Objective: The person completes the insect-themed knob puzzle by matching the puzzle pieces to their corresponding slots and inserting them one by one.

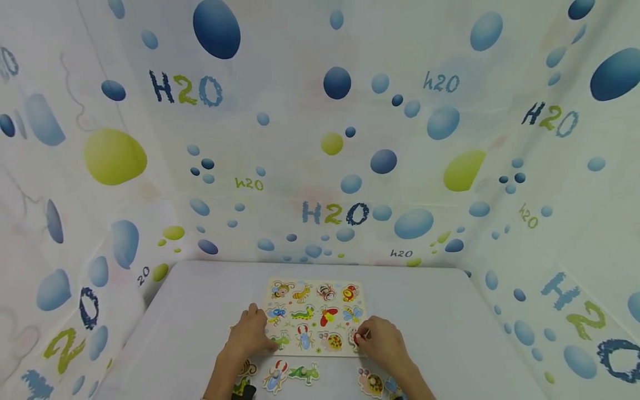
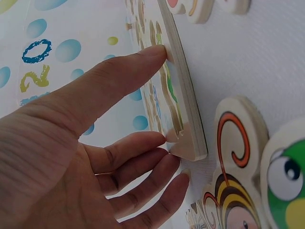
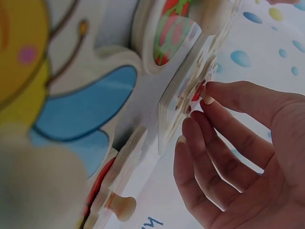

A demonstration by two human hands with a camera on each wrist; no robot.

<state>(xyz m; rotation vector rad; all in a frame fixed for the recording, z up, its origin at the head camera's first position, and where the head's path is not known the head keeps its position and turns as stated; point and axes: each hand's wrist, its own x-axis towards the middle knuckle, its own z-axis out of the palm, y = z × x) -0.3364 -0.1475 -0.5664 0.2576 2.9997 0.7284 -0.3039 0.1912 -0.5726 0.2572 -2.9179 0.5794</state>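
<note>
A cream wooden puzzle board [image 1: 315, 282] printed with rows of colourful insects lies on the white table. My left hand [image 1: 247, 333] holds its near left corner; in the left wrist view the thumb [image 2: 152, 56] rests on the near edge and the bent fingers touch the side. At the near right corner my right hand [image 1: 384, 341] pinches a small puzzle piece with red on it [image 3: 196, 93], between thumb and fingertips. That piece is at the board's surface, over the corner picture. The fingers hide most of it, so whether it is seated cannot be told.
Loose knobbed pieces lie on the near side of the board: a stag beetle [image 1: 275, 378], a green grasshopper [image 1: 304, 374], a spotted bug [image 1: 371, 383] and a blue-winged insect [image 3: 90, 109]. By the left wrist lie a striped piece [image 2: 228, 191] and a green-faced one [image 2: 288, 176].
</note>
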